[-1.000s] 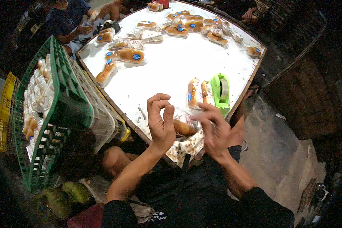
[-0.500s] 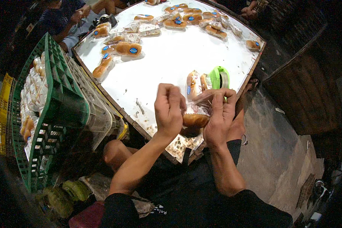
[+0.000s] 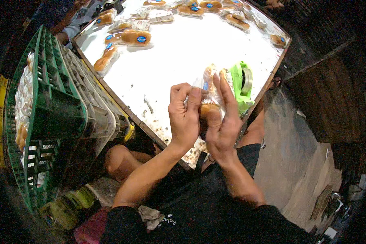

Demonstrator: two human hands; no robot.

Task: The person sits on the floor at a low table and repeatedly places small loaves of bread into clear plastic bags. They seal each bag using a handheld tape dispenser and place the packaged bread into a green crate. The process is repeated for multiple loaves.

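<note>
A bread bun (image 3: 210,108) in a clear plastic bag lies between my hands at the near corner of the white table. My left hand (image 3: 184,113) is closed, thumb against bent fingers, on the left side of the bag. On the right, my right hand (image 3: 224,122) holds the same bun, with its thumb over the bread and its fingers reaching forward along the bag. Just beyond my fingers lies another wrapped bun (image 3: 208,75), partly covered. A bright green tape dispenser (image 3: 242,87) with a roll stands beside my right fingers.
Several wrapped buns with blue labels, one (image 3: 136,37) among them, lie along the far and left parts of the white table (image 3: 171,61). A green plastic crate (image 3: 61,110) of wrapped bread stands at my left. Another person's arm (image 3: 65,34) shows at the far left.
My right hand has moved left and inward over the bun, its fingers now straighter. The bagged bun is more covered by my hands. The view has shifted slightly.
</note>
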